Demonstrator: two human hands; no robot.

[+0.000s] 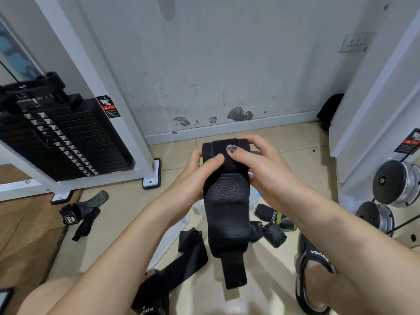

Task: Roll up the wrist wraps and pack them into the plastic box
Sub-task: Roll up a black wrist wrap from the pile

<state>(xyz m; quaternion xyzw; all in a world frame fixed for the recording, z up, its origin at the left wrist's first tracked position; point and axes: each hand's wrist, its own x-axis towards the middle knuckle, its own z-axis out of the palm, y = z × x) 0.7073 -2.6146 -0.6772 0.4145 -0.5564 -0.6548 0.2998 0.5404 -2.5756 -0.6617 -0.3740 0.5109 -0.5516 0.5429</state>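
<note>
A black wrist wrap (225,214) hangs in front of me, its upper end rolled into a thick coil and its padded part and narrow strap dangling down. My left hand (197,173) grips the coil from the left, thumb on top. My right hand (261,164) grips it from the right, thumb pressing the roll. Behind the wrap, on the tiled floor, lies a clear plastic box (175,233), mostly hidden by my arms. Rolled wraps (266,212) lie to the right of it, and a flat black strap (188,253) lies over its near side.
A black weight stack (68,137) in a white frame stands at left. Another wrist strap (77,214) lies on the floor by a wooden platform (27,235). Dumbbell ends (395,183) sit at right. My sandalled foot (316,276) is at lower right; a wall runs behind.
</note>
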